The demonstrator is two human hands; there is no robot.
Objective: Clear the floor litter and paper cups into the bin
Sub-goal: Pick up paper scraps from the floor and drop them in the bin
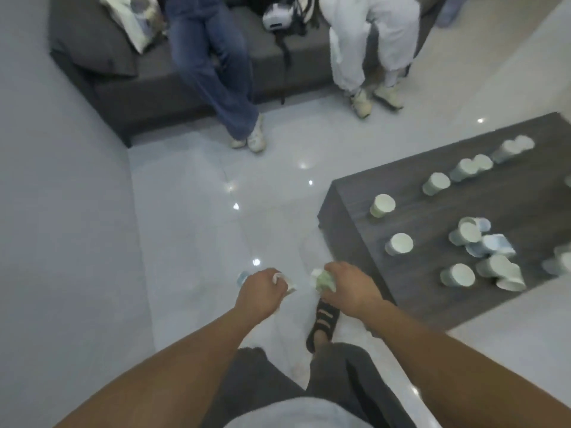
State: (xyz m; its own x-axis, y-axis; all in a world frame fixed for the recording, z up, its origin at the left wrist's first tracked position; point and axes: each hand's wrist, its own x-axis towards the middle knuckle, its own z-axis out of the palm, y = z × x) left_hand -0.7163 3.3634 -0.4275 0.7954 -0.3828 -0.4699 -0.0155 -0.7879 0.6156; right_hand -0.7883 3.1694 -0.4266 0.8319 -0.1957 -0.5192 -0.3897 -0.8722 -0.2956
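1. A crumpled green-and-white wad of paper litter [323,281] is sitting in the right hand [350,287], whose fingers are curling closed around it above the glossy white tiled floor [200,227].
2. A crumpled white paper scrap [285,282] is poking out of the left hand [261,293], which is gripping it with its fingers folded in. A pale blue bit [242,278] is showing at that hand's far side; I cannot tell whether the hand is holding it.
3. Both hands are hovering near each other, close to the corner of the low dark grey wooden table [417,217].
4. Many white and pale green paper cups [382,206] are lying scattered across that table, some standing mouth down, some tipped on their sides and touching one another.
5. A foot in a black strapped sandal [323,324] is standing on the tiles just under the right hand.
6. Farther off, a person in blue jeans [210,72] and a person in white trousers [355,50] are sitting on a dark grey fabric sofa [123,88].
7. A pale patterned cushion [136,20] and a white headset [276,17] are resting on the sofa.
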